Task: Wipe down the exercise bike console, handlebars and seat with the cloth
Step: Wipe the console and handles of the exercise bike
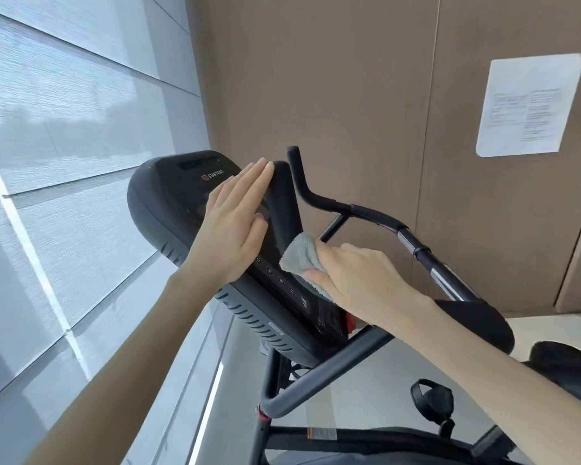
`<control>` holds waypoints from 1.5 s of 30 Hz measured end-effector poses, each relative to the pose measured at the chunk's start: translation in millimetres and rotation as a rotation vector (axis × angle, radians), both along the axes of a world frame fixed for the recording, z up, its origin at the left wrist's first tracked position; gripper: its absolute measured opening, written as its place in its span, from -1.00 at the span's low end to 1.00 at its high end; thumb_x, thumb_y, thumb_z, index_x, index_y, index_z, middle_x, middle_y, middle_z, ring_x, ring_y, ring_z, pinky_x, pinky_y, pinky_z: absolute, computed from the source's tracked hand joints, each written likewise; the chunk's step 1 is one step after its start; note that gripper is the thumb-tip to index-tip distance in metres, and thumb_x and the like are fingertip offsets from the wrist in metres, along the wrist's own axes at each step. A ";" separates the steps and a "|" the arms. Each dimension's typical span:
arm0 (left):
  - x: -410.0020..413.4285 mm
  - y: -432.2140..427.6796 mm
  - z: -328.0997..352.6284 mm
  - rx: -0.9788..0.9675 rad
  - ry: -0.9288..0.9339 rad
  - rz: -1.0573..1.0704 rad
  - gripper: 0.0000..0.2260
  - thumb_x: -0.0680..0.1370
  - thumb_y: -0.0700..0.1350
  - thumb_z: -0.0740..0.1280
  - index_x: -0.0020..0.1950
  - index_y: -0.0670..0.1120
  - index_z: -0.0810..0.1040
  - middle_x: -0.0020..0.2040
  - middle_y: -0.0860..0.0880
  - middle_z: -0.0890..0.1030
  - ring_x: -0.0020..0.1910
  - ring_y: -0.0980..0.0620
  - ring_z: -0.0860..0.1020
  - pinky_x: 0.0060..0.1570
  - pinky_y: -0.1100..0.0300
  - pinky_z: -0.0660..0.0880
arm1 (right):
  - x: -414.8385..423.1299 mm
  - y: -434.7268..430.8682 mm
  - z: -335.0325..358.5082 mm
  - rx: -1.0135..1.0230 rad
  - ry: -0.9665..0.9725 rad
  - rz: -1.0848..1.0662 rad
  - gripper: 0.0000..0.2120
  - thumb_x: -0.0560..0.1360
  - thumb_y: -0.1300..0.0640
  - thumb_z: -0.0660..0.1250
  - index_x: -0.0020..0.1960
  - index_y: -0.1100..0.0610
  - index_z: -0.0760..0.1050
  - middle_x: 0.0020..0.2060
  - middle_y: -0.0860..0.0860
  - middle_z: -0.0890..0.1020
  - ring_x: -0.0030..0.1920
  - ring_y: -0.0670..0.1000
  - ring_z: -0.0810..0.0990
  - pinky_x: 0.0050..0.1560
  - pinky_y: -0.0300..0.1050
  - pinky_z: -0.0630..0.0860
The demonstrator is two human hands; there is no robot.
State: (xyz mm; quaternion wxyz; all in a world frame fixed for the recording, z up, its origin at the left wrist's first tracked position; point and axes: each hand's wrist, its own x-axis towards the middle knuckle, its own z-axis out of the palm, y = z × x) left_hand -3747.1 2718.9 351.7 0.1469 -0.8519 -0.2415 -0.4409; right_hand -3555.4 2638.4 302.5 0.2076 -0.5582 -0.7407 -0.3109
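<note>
The black bike console fills the middle of the view, tilted, with a row of buttons along its lower face. My left hand lies flat on the console screen, fingers straight and together. My right hand presses a folded grey cloth against the console's right side near the buttons, thumb and fingers curled over the cloth. The black handlebars curve up behind the console and run to the right. A dark padded part, perhaps the seat, shows at the right edge.
A brown panelled wall stands close behind the bike, with a white paper notice taped to it. Large windows with blinds run along the left. A pedal with a strap and the bike frame are below.
</note>
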 end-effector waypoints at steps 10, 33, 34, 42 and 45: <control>-10.8 -5.9 -22.6 0.124 0.072 0.018 -0.51 0.54 -0.20 0.08 0.48 -0.22 0.27 0.50 -0.11 0.26 0.50 -0.06 0.18 0.45 -0.03 0.12 | 4.8 -19.0 21.5 0.145 0.129 0.094 -0.52 0.52 0.05 0.23 0.43 -0.01 0.28 0.07 0.01 0.55 -0.03 0.09 0.53 -0.28 -0.04 0.52; -8.8 -25.7 -69.5 0.005 0.120 -0.015 -0.51 0.53 -0.18 0.04 0.47 -0.22 0.28 0.50 -0.12 0.25 0.50 -0.09 0.17 0.45 -0.06 0.10 | 39.5 -52.5 -1.1 -0.091 0.109 0.144 -0.56 0.45 0.16 0.42 0.30 -0.05 0.47 -0.10 0.03 0.59 -0.16 0.05 0.48 -0.21 0.05 0.57; -9.9 -26.3 -69.9 -0.004 0.107 -0.023 -0.51 0.53 -0.18 0.05 0.48 -0.21 0.27 0.50 -0.11 0.24 0.50 -0.08 0.17 0.45 -0.06 0.10 | 39.1 -47.8 10.5 -0.057 0.248 0.180 -0.58 0.48 0.12 0.38 0.32 -0.07 0.45 -0.10 0.01 0.57 -0.14 0.02 0.47 -0.12 -0.01 0.55; -19.7 -37.2 -61.6 -0.056 -0.012 -0.008 -0.47 0.53 -0.16 0.05 0.52 -0.21 0.17 0.52 -0.09 0.17 0.52 -0.01 0.09 0.46 -0.02 0.08 | -22.1 29.4 60.3 -0.045 0.723 0.247 -0.52 0.61 -0.06 0.11 0.49 -0.07 0.12 0.16 0.05 0.55 0.12 0.01 0.51 0.12 -0.18 0.40; -22.4 -39.8 -61.3 -0.056 -0.011 0.019 -0.47 0.53 -0.16 0.05 0.51 -0.22 0.17 0.52 -0.07 0.16 0.52 -0.01 0.09 0.46 -0.03 0.10 | -28.0 39.6 44.5 -0.125 0.749 0.256 -0.51 0.61 -0.13 0.02 0.50 -0.03 0.08 0.13 0.10 0.58 0.09 0.09 0.55 0.00 -0.13 0.39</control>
